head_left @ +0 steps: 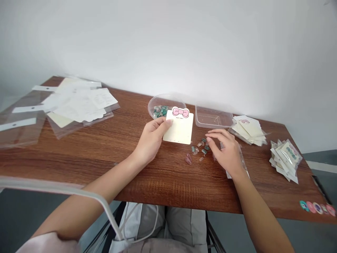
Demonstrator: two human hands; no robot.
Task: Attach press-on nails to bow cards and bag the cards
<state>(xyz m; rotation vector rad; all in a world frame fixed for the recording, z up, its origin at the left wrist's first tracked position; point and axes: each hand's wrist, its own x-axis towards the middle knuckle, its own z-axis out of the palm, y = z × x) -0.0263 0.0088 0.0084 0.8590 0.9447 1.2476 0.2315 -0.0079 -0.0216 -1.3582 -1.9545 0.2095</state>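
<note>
My left hand (151, 138) holds a cream card (180, 130) by its left edge, with the thumb on its face. The card has a pink bow shape (180, 112) at the top and small print near it. My right hand (226, 151) is curled over the table, with its fingertips beside a scatter of small polished stone beads (200, 149) in green and clear tones. Its palm side is hidden. A clear plastic sheet or bag (240, 165) lies partly under that hand. Two pink beads (187, 159) lie nearer the table's front edge.
On the wooden table (79, 158) stand a round clear tub (158, 102) of green beads and an unused-looking clear rectangular tray (213, 117). Stacks of bagged cards (285, 161) lie at right, and clear bags with papers (79, 107) at left. A white cord (79, 189) crosses the foreground.
</note>
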